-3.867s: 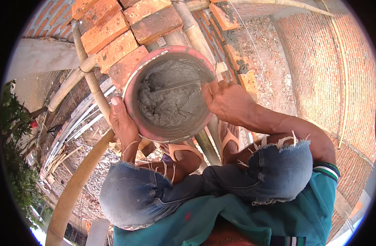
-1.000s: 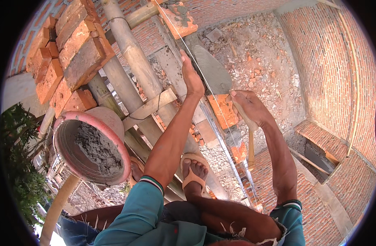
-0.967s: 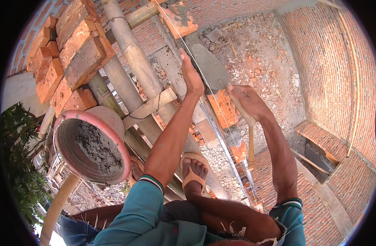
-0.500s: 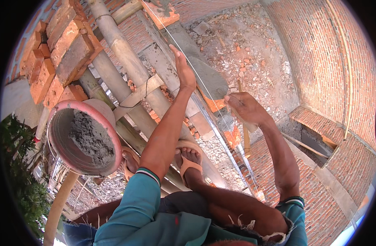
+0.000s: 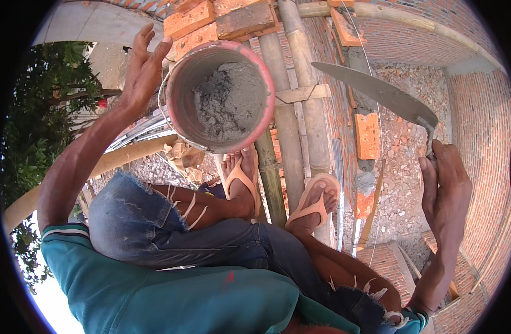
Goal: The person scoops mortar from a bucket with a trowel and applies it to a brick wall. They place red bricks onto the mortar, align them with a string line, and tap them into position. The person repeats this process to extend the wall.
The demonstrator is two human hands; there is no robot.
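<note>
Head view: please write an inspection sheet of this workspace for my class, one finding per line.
Surface: bamboo poles with a wood strip across them.
Job's things: bucket partly filled with mortar; trowel with a gray blade.
Clutter: bricks grouped beyond the bucket; rubble at right.
Hands: left hand raised, open, beside the bucket; right hand gripping the trowel.
Cables: nothing seen; only a thin string.
Surroundings: brick wall at far right; leaves at left.

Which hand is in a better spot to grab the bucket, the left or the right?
Probably the left hand: it looks empty, with fingers spread, just beside the bucket. The right hand is farther away and holds a trowel.
</note>
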